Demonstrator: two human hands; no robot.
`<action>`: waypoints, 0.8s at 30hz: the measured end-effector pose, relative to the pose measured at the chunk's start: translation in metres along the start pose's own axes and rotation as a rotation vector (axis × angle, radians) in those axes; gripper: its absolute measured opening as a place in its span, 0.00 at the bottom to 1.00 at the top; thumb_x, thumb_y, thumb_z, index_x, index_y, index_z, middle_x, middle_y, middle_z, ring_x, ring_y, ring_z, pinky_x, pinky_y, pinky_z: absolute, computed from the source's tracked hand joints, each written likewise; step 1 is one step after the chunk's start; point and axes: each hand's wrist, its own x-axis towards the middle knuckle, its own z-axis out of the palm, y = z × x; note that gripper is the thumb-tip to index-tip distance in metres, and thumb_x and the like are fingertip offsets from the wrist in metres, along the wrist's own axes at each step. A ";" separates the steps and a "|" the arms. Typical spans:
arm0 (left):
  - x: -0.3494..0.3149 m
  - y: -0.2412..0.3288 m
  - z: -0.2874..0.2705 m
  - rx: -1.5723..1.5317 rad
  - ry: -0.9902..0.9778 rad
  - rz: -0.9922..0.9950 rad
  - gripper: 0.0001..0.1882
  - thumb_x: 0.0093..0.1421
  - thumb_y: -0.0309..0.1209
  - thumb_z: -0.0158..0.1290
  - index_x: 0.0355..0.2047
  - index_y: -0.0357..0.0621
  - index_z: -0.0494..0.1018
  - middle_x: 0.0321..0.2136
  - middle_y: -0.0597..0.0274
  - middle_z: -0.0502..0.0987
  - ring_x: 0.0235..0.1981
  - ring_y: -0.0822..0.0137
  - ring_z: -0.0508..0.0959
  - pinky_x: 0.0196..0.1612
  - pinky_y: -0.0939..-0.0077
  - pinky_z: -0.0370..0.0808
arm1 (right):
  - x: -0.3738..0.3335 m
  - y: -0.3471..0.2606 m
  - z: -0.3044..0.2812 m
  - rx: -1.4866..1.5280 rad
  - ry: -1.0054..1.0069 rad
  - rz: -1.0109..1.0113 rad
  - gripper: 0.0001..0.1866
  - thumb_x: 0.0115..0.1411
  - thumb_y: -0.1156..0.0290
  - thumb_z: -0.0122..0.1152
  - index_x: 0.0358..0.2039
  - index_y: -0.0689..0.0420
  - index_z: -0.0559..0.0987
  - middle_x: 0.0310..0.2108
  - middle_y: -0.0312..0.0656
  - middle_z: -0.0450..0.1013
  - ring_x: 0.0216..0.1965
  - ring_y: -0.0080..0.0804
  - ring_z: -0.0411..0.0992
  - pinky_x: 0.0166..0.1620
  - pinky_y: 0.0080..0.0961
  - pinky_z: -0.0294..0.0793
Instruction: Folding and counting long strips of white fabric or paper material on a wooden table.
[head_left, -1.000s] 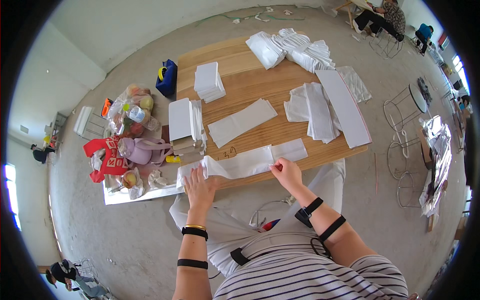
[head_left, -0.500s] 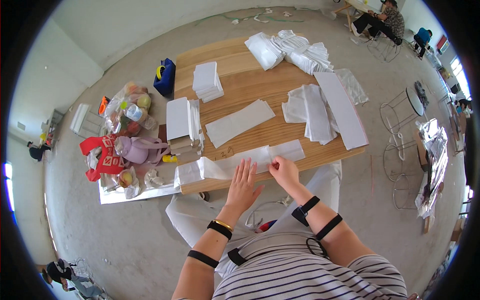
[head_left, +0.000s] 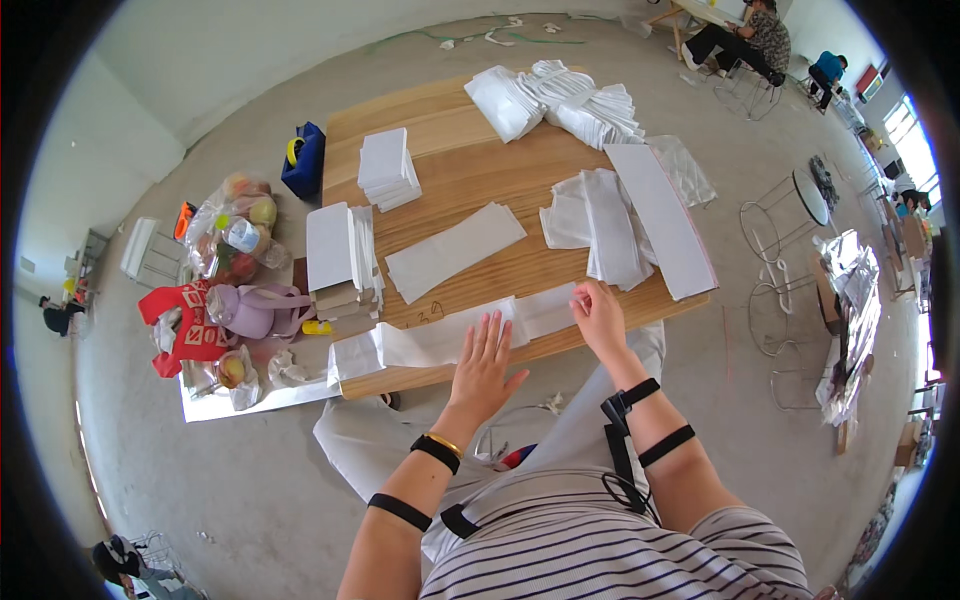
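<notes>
A long, thin white strip (head_left: 430, 342), slightly see-through, lies along the near edge of the wooden table (head_left: 450, 130). My left hand (head_left: 483, 362) rests flat on its middle with fingers stretched out. At the strip's right end, my right hand (head_left: 600, 320) is closed, thumb and fingers pinched together at the material. Beyond the strip lies a flat stack of white sheets (head_left: 456, 252). To the left stands a pile of folded white pieces (head_left: 340, 250), with a smaller white stack (head_left: 389, 168) behind it.
Bundled white bags (head_left: 555, 104) lie at the far edge. Folded white cloth-like pieces (head_left: 606, 228) and a long white board (head_left: 660, 220) are on the right. On the left sit a blue box (head_left: 303, 162), bagged fruit (head_left: 240, 225), a red bag (head_left: 185, 325) and a purple bag (head_left: 258, 308).
My right hand has slid rightward along the strip to its end. My left hand stays flat on the strip. The whole view has shifted slightly.
</notes>
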 end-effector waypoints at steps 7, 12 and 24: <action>0.025 0.010 0.027 0.025 0.031 -0.016 0.48 0.65 0.59 0.42 0.69 0.28 0.48 0.71 0.42 0.47 0.73 0.50 0.45 0.73 0.54 0.42 | 0.010 -0.004 0.008 -0.326 -0.170 0.232 0.10 0.53 0.66 0.69 0.31 0.55 0.77 0.37 0.47 0.73 0.38 0.47 0.74 0.42 0.41 0.75; 0.026 0.011 0.030 0.095 -0.012 -0.029 0.46 0.66 0.59 0.41 0.70 0.35 0.48 0.72 0.47 0.47 0.73 0.49 0.45 0.73 0.51 0.42 | 0.011 -0.006 0.005 -0.212 -0.175 0.241 0.07 0.55 0.68 0.65 0.30 0.55 0.76 0.32 0.46 0.75 0.36 0.47 0.75 0.40 0.42 0.75; -0.036 -0.003 -0.020 -0.316 0.095 -0.038 0.29 0.66 0.44 0.52 0.63 0.43 0.64 0.65 0.52 0.62 0.70 0.51 0.56 0.71 0.50 0.51 | -0.001 -0.128 0.032 0.129 -0.320 -0.076 0.15 0.55 0.73 0.63 0.40 0.54 0.68 0.28 0.44 0.75 0.32 0.46 0.77 0.35 0.42 0.75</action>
